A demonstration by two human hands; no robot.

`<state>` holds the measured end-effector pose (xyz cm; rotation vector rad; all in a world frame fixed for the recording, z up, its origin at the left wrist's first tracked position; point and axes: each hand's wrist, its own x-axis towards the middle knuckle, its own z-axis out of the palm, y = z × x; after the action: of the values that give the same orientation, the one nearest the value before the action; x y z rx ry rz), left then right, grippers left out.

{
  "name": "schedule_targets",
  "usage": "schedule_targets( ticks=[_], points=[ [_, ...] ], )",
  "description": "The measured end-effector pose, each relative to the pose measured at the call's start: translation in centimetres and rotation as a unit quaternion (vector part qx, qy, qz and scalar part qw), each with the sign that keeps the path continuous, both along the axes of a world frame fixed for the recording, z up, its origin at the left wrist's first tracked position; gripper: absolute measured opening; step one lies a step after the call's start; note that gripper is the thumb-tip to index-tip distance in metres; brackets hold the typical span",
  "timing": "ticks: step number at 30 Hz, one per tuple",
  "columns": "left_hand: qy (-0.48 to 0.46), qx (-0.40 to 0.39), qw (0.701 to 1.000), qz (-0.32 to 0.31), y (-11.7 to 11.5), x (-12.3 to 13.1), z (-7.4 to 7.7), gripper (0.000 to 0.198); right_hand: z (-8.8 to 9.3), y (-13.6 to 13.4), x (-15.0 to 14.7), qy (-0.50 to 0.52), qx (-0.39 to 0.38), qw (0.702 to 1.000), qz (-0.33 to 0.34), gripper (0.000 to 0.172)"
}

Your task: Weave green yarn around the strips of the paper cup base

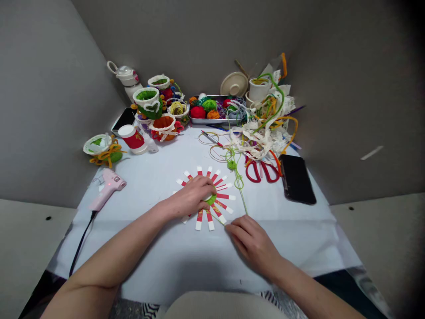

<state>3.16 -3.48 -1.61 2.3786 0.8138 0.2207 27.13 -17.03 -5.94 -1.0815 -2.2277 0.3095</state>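
Note:
A paper cup cut into strips [227, 196] lies splayed flat on the table, its red and white strips spread out like rays. Green yarn is wound around its centre. My left hand [195, 195] rests over the middle, fingers curled and gripping the centre; it hides several strips. From the cup a strand of green yarn [217, 215] runs to my right hand [254, 241], which pinches it just off the strip tips at the lower right. Beyond that hand the yarn [243, 201] goes up the table to a small green yarn clump [231, 165].
Red-handled scissors [262, 172] and a black phone [298, 179] lie to the right. A pink glue gun [108, 188] with a black cord is at left. Behind stand yarn-covered cups [148, 103], a tray of yarn balls [217, 122], a heap of lace [262, 137] and an uncut paper cup [133, 139].

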Motion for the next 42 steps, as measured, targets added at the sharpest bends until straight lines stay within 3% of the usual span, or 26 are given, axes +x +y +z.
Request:
schedule_targets(
  ticks=[6,14,18,28,34,38,42],
  points=[
    [0.002,-0.004,1.000,0.000,0.1,-0.1,0.3,0.026,0.1,0.5,0.3,-0.001,0.001,0.999,-0.036,0.017],
    [-0.004,0.002,1.000,-0.017,0.0,-0.3,0.6,0.023,0.6,6.8,0.6,0.015,-0.081,0.992,-0.094,0.013],
    [-0.003,0.004,1.000,-0.018,0.1,-0.3,0.5,0.022,-0.1,8.2,0.0,0.043,-0.061,0.991,-0.115,0.014],
    [-0.012,0.006,1.000,0.022,-0.3,-0.3,0.8,0.039,-0.4,7.9,-0.1,0.050,-0.057,0.991,-0.113,0.014],
    [-0.039,0.016,0.997,-0.062,0.7,-1.0,1.0,0.043,0.4,6.3,0.2,0.062,-0.021,0.997,-0.035,0.013],
    [-0.043,0.010,0.996,-0.082,0.9,-0.9,0.9,0.034,0.4,4.4,0.6,0.024,-0.006,1.000,-0.007,0.019],
    [-0.031,0.001,0.999,-0.042,0.3,-0.4,0.7,0.023,0.3,2.9,0.9,0.005,-0.004,1.000,-0.017,0.018]
  ],
)
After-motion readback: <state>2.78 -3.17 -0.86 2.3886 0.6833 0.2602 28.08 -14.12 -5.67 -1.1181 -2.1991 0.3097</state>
